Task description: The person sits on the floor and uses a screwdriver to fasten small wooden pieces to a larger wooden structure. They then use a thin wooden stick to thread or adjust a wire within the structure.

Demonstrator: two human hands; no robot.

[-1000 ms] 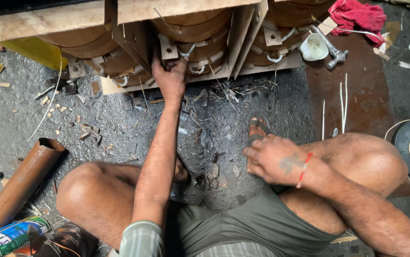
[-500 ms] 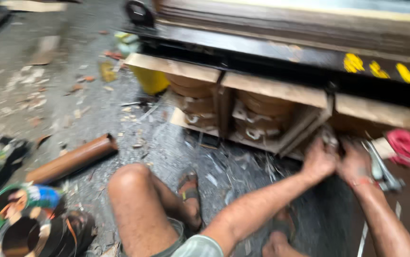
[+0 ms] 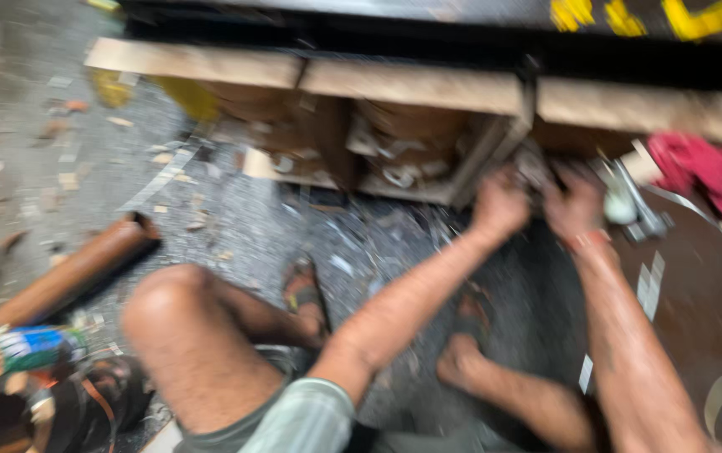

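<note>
Although the view is badly blurred, we make out a long wooden frame spanning the top, its compartments holding brownish wound coils. Below it spreads the grey, littered floor, where we sit with a bare knee raised. A brown tube lies to the left, well apart from our arms. A red cloth sits at the right beside some pale metal tools. Our left hand and right hand meet at the frame's lower right corner, fingers curled around a small dark part; what it is, we cannot tell.
</note>
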